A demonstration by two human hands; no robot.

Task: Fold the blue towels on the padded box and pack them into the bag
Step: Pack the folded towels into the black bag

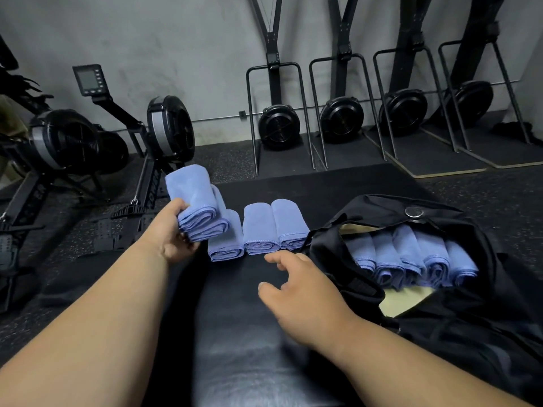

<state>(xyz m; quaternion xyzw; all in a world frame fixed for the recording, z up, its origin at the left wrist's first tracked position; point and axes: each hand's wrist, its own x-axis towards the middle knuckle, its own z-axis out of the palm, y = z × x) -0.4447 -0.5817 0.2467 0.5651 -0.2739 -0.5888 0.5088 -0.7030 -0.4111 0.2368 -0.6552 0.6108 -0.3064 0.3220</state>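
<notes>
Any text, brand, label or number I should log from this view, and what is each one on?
Rowing machine rail: white lettering, cut off and too blurred to read.
Monitor: screen dark, nothing legible.
Round badge on the black bag: too small to read.
Blue towels: no visible text.

Soft matt cloth towels (260, 227) lie on the glossy, smooth padded box (249, 348); the bag (367, 212) is black fabric.
</notes>
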